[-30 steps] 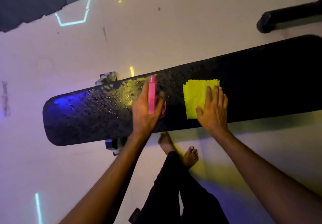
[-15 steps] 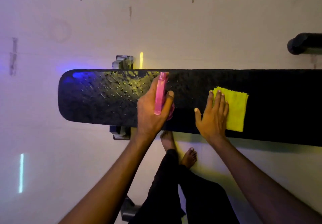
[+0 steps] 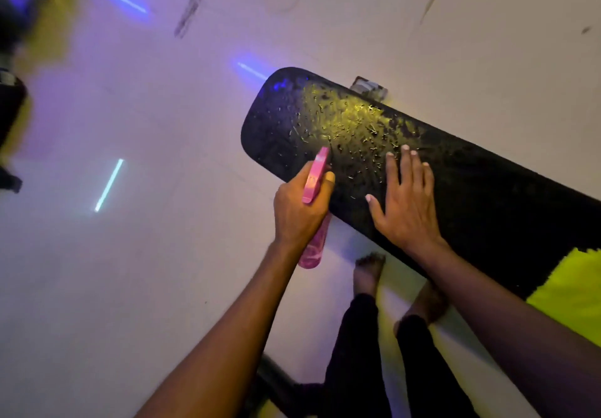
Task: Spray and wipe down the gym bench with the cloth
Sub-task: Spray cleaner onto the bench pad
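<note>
Right now my left hand (image 3: pixel 300 212) is wrapped around the pink translucent plastic spray bottle (image 3: pixel 314 209), thumb up beside its pink trigger head, the nozzle aimed at the near end of the long black padded gym bench (image 3: pixel 471 190). My right hand (image 3: pixel 405 199) lies flat on the pad just beside it, fingers straight and spread, with nothing in its grasp.

Spraying looks well under way, as I judge it: the rounded end of the pad ahead of my fingers is beaded with droplets that catch the yellow light, while the stretch running off to the right shows no such shine. Wiping, I would say, is all left to do, since the drops sit undisturbed.

The bright yellow-green cloth (image 3: pixel 572 294) lies at the bench's near edge, well apart from my flat palm, behind my right forearm toward the frame's right side. My bare feet stand on the pale floor (image 3: pixel 130 287) under the bench's edge.
</note>
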The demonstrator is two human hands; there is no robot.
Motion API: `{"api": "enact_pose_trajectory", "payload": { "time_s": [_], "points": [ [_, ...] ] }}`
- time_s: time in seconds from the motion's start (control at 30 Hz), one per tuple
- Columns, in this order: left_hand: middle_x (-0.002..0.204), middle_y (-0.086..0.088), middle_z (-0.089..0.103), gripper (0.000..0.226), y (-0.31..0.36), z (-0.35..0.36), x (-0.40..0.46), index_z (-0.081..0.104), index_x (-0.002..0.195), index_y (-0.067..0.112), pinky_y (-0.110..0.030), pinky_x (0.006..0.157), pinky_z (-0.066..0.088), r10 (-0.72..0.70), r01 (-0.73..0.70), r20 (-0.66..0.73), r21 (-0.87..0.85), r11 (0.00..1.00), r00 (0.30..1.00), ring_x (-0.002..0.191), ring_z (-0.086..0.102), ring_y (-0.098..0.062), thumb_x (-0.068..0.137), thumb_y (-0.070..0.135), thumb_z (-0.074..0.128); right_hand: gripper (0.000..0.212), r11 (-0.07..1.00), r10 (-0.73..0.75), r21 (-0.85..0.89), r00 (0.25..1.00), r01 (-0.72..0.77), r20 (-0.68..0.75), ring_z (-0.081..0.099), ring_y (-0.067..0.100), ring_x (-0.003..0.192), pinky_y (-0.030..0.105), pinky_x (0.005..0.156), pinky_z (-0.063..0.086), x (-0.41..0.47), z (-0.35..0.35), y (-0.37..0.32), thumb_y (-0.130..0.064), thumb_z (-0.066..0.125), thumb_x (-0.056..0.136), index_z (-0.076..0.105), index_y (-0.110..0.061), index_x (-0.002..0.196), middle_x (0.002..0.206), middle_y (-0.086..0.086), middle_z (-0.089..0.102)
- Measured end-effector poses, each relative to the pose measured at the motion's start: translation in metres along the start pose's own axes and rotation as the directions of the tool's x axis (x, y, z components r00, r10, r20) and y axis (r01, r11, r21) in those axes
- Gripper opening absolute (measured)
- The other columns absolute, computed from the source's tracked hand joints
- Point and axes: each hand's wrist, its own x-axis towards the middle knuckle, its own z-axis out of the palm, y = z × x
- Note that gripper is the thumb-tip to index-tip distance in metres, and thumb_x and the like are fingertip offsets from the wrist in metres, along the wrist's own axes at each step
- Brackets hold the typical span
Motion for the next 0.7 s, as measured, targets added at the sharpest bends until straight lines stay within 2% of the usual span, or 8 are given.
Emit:
{"api": "enact_pose_trajectory", "payload": {
  "time_s": [0.13, 0.2, 0.27, 0.33, 0.4, 0.5, 0.63, 0.7],
  "points": [
    [0.084, 0.002, 0.075, 0.034, -0.052, -0.014, 0.011, 0.071, 0.123, 0.025, -0.018, 0.060, 0.050, -0.130, 0.135, -0.060, 0.094, 0.986, 0.990, 0.066, 0.065, -0.009, 0.100, 0.044, 0.055, 0.094, 0.989, -0.114, -0.091, 0.993, 0.113, -0.010, 0.015, 0.045, 0.161, 0.065, 0.129, 0.015, 0.020, 0.021, -0.025, -0.063, 0.047, 0.095, 0.021, -0.005, 0.164, 0.173, 0.028, 0.013],
    [0.077, 0.002, 0.070, 0.033, -0.069, -0.018, 0.016, 0.074, 0.107, 0.018, -0.015, 0.056, 0.042, -0.180, 0.187, -0.065, 0.119, 0.975, 0.982, 0.060, 0.061, -0.007, 0.099, 0.044, 0.055, 0.098, 0.988, -0.108, -0.113, 0.994, 0.105, -0.020, 0.011, 0.045, 0.162, 0.067, 0.129, 0.011, 0.026, 0.030, -0.033, -0.068, 0.041, 0.093, 0.019, -0.005, 0.165, 0.173, 0.028, 0.009],
    [0.072, 0.004, 0.065, 0.028, -0.082, -0.020, 0.019, 0.070, 0.090, 0.018, -0.018, 0.055, 0.040, -0.229, 0.236, -0.059, 0.147, 0.961, 0.972, 0.057, 0.058, -0.007, 0.098, 0.041, 0.055, 0.100, 0.989, -0.092, -0.122, 0.995, 0.087, -0.039, 0.007, 0.045, 0.162, 0.068, 0.129, 0.009, 0.027, 0.037, -0.036, -0.070, 0.038, 0.093, 0.017, -0.004, 0.165, 0.174, 0.028, 0.006],
    [0.071, -0.002, 0.067, 0.028, -0.090, -0.022, 0.018, 0.064, 0.080, 0.020, -0.025, 0.057, 0.040, -0.252, 0.254, -0.033, 0.183, 0.950, 0.967, 0.056, 0.057, -0.016, 0.097, 0.040, 0.054, 0.100, 0.988, -0.093, -0.130, 0.994, 0.084, -0.062, 0.005, 0.044, 0.163, 0.067, 0.129, 0.008, 0.026, 0.042, -0.035, -0.070, 0.038, 0.093, 0.015, -0.005, 0.166, 0.174, 0.027, 0.005],
    [0.079, -0.011, 0.073, 0.032, -0.091, -0.023, 0.015, 0.071, 0.088, 0.016, -0.031, 0.061, 0.042, -0.250, 0.237, 0.037, 0.209, 0.949, 0.968, 0.065, 0.062, -0.029, 0.096, 0.042, 0.054, 0.099, 0.987, -0.102, -0.129, 0.992, 0.092, -0.071, 0.005, 0.043, 0.163, 0.067, 0.129, 0.009, 0.026, 0.043, -0.032, -0.069, 0.039, 0.094, 0.015, -0.005, 0.166, 0.174, 0.026, 0.005],
    [0.088, -0.009, 0.076, 0.041, -0.082, -0.019, 0.008, 0.075, 0.106, 0.019, -0.024, 0.060, 0.039, -0.177, 0.136, 0.170, 0.226, 0.964, 0.970, 0.071, 0.062, -0.024, 0.095, 0.049, 0.050, 0.099, 0.987, -0.109, -0.129, 0.992, 0.101, -0.061, 0.008, 0.042, 0.163, 0.064, 0.130, 0.012, 0.023, 0.039, -0.026, -0.068, 0.041, 0.093, 0.016, -0.005, 0.166, 0.174, 0.025, 0.007],
    [0.081, -0.007, 0.074, 0.046, -0.058, 0.000, -0.002, 0.072, 0.106, 0.017, -0.034, 0.067, 0.052, -0.137, 0.059, 0.325, 0.237, 0.970, 0.936, 0.073, 0.067, -0.025, 0.095, 0.054, 0.046, 0.097, 0.994, -0.031, -0.108, 0.997, 0.024, -0.065, 0.012, 0.042, 0.163, 0.062, 0.130, 0.015, 0.001, 0.032, 0.001, -0.066, 0.043, 0.094, 0.020, -0.003, 0.165, 0.174, 0.026, 0.011],
    [0.086, -0.008, 0.075, 0.047, -0.045, 0.011, -0.007, 0.072, 0.108, 0.015, -0.035, 0.070, 0.054, -0.120, 0.027, 0.383, 0.240, 0.970, 0.916, 0.075, 0.067, -0.025, 0.097, 0.053, 0.047, 0.096, 0.993, 0.001, -0.114, 0.998, -0.008, -0.065, 0.012, 0.042, 0.162, 0.062, 0.130, 0.015, -0.016, 0.029, 0.020, -0.065, 0.042, 0.095, 0.021, -0.003, 0.165, 0.174, 0.025, 0.011]
  ]
}}
